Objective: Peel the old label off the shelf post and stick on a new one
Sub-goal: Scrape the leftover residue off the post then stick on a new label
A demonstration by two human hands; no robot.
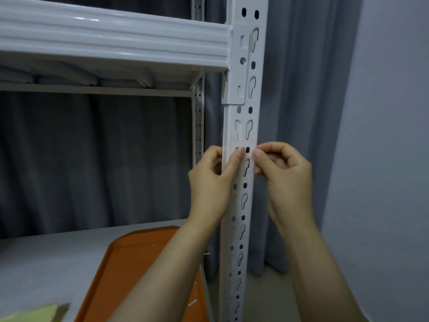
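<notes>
A white perforated shelf post (241,205) runs top to bottom in the middle of the head view. A pale, see-through label (242,145) lies across the post at hand height, and the post's holes show through it. My left hand (211,182) holds the post from the left, with a fingertip pressing the label's left part. My right hand (282,173) pinches the label's right edge between thumb and forefinger, just off the post's right side. Whether the label is fully stuck down cannot be told.
A white shelf beam (111,40) joins the post at the upper left. On the lower shelf board (46,263) lies an orange tray (139,275), and yellowish paper (34,313) at the bottom left. Grey curtains (301,112) hang behind; a wall (383,159) stands at the right.
</notes>
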